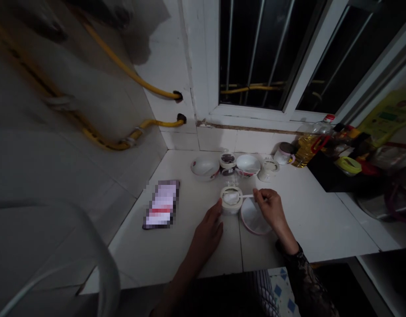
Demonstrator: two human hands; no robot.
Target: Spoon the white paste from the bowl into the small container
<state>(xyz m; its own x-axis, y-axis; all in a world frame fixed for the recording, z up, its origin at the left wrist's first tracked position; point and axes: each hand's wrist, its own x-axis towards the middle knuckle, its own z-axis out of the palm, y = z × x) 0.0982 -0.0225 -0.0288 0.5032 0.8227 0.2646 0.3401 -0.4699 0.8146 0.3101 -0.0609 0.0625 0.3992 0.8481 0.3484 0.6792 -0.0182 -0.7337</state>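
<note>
A small round jar [232, 210] with a pale rim stands on the counter in front of me. My left hand [208, 231] is at its left side, fingers extended and apart, the fingertips against the jar. Pinched in my right hand [271, 207] is the thin white handle of a spoon [246, 196]. The spoon's head is over the jar's mouth, with white powder or grains there. Just right of the jar, partly under my right hand, sits a shallow white bowl [252, 218] with a pinkish rim.
Behind are two bowls [204, 168] [248, 164], a dark-content jar [227, 162] and a pale jar [269, 169]. A phone [161, 204] lies left. A mug [285, 153], an oil bottle [307, 145] and a black box [325, 174] of condiments stand right. The counter's front edge is near me.
</note>
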